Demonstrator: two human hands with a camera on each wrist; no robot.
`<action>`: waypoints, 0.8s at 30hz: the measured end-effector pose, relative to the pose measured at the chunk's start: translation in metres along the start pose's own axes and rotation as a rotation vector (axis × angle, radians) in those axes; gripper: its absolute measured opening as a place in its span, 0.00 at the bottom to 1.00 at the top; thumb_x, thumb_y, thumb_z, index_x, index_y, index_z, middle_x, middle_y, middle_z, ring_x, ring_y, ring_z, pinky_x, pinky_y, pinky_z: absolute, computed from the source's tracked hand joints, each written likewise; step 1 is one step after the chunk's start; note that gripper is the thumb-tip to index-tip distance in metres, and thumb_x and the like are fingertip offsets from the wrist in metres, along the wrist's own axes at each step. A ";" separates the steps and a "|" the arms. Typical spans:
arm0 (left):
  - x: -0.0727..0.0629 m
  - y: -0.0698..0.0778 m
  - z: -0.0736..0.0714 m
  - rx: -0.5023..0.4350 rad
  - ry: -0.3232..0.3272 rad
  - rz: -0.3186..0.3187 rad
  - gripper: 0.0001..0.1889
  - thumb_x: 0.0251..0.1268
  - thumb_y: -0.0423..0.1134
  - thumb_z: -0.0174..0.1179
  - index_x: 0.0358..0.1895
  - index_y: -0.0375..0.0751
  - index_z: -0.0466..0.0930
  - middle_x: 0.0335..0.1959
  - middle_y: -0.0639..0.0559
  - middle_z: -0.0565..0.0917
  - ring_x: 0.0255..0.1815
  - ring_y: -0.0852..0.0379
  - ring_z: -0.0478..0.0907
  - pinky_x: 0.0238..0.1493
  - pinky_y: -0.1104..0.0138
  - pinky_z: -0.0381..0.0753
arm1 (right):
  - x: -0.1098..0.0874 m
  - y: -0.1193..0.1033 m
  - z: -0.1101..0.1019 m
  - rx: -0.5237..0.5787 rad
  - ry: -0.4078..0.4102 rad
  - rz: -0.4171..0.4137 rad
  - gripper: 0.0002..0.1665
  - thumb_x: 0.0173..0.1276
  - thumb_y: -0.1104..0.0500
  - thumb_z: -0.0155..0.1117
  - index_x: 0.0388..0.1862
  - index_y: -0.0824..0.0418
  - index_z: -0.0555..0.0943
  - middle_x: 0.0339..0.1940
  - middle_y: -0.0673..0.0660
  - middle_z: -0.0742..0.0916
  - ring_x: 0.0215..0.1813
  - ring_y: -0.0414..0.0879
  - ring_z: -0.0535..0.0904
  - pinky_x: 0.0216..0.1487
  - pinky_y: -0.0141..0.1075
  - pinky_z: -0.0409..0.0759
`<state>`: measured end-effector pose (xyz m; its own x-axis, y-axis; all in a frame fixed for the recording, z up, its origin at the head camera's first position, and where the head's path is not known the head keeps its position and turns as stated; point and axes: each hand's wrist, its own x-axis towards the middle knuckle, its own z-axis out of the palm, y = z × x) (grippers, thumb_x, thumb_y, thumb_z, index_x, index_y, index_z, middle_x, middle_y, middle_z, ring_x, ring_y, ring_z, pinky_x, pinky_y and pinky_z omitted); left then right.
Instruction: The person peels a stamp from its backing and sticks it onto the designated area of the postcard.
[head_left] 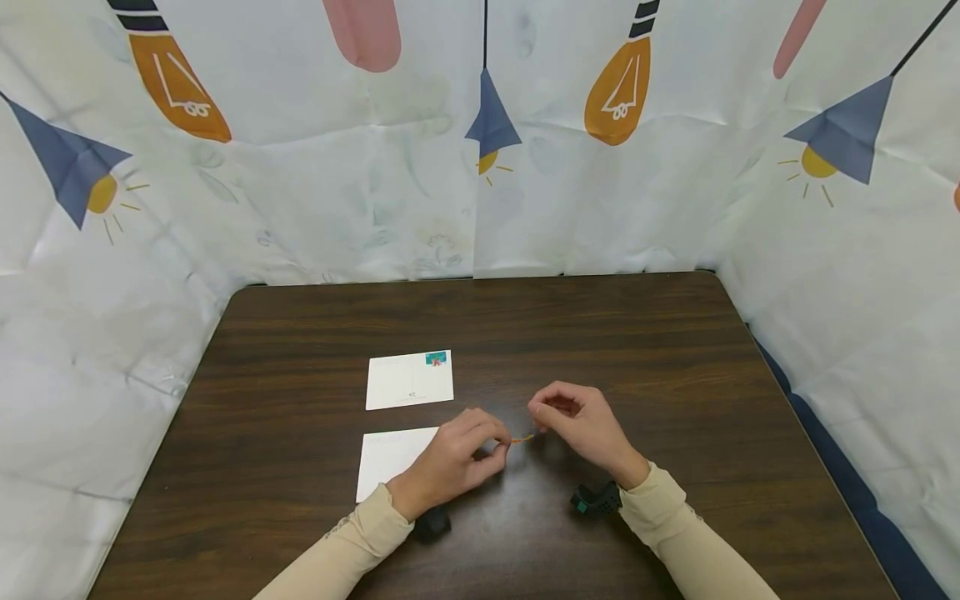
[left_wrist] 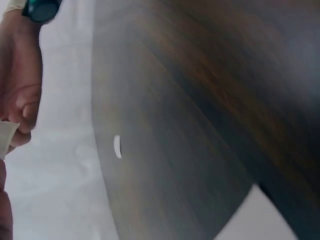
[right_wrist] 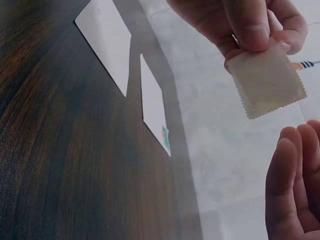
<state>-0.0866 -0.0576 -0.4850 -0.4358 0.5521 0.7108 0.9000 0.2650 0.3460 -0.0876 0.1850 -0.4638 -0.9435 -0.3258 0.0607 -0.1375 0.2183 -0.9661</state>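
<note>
My left hand [head_left: 461, 454] pinches one edge of a postage stamp [right_wrist: 270, 80] between thumb and fingers. The stamp has zigzag edges, and its pale back shows in the right wrist view. Seen from the head, it is a thin coloured strip between the two hands. My right hand [head_left: 581, 421] is raised just right of it, and its fingers [right_wrist: 282, 185] are apart from the stamp in the right wrist view. A white card [head_left: 393, 454] lies partly hidden under my left hand and forearm. Behind it lies another white card [head_left: 401, 383] with a colourful stamp [head_left: 436, 358] at its upper right corner.
The cards lie on a dark wood-grain table [head_left: 637, 333]. Patterned white cloth [head_left: 420, 208] hangs around its back and sides. A dark wrist device [head_left: 596, 500] sits at the right wrist. A small white sliver [left_wrist: 117, 146] shows against the table in the left wrist view.
</note>
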 end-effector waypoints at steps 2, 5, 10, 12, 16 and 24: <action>-0.001 0.001 0.001 -0.050 0.003 -0.044 0.05 0.69 0.30 0.59 0.37 0.45 0.81 0.34 0.56 0.84 0.35 0.64 0.80 0.40 0.73 0.82 | -0.001 0.000 0.000 0.001 -0.002 -0.013 0.06 0.76 0.58 0.65 0.46 0.57 0.86 0.41 0.67 0.88 0.38 0.56 0.86 0.42 0.40 0.87; -0.001 0.003 0.000 -0.120 -0.003 -0.128 0.06 0.68 0.29 0.61 0.40 0.46 0.80 0.35 0.56 0.85 0.36 0.64 0.83 0.41 0.72 0.85 | -0.003 0.000 0.001 0.011 -0.013 -0.036 0.06 0.75 0.59 0.66 0.47 0.57 0.86 0.46 0.71 0.88 0.42 0.54 0.87 0.43 0.36 0.86; -0.003 0.006 0.000 -0.207 0.001 -0.261 0.09 0.66 0.28 0.64 0.42 0.46 0.81 0.36 0.57 0.86 0.38 0.63 0.85 0.41 0.69 0.87 | -0.004 0.001 0.002 0.025 -0.034 -0.056 0.07 0.75 0.61 0.65 0.49 0.57 0.86 0.48 0.71 0.87 0.43 0.51 0.87 0.43 0.34 0.86; -0.003 0.007 0.000 -0.231 0.005 -0.313 0.09 0.65 0.28 0.65 0.41 0.48 0.81 0.36 0.57 0.87 0.38 0.63 0.85 0.41 0.68 0.87 | -0.005 0.002 0.003 0.023 -0.037 -0.058 0.07 0.75 0.61 0.65 0.49 0.57 0.86 0.48 0.70 0.88 0.42 0.46 0.87 0.43 0.34 0.86; -0.004 0.010 0.001 -0.281 0.014 -0.420 0.09 0.67 0.29 0.66 0.41 0.50 0.81 0.34 0.56 0.88 0.38 0.64 0.84 0.41 0.64 0.87 | -0.005 0.001 0.004 0.021 -0.022 -0.056 0.08 0.76 0.61 0.64 0.49 0.57 0.86 0.48 0.68 0.88 0.44 0.37 0.86 0.44 0.34 0.86; -0.002 0.017 0.001 -0.441 0.021 -0.649 0.05 0.71 0.34 0.65 0.44 0.48 0.81 0.37 0.52 0.87 0.39 0.66 0.84 0.46 0.67 0.87 | -0.006 0.001 0.005 0.062 -0.024 -0.049 0.08 0.75 0.62 0.65 0.50 0.60 0.85 0.45 0.69 0.88 0.40 0.48 0.87 0.42 0.40 0.88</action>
<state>-0.0706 -0.0535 -0.4817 -0.8782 0.3779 0.2933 0.3831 0.1884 0.9043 -0.0805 0.1832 -0.4666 -0.9286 -0.3566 0.1027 -0.1635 0.1447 -0.9759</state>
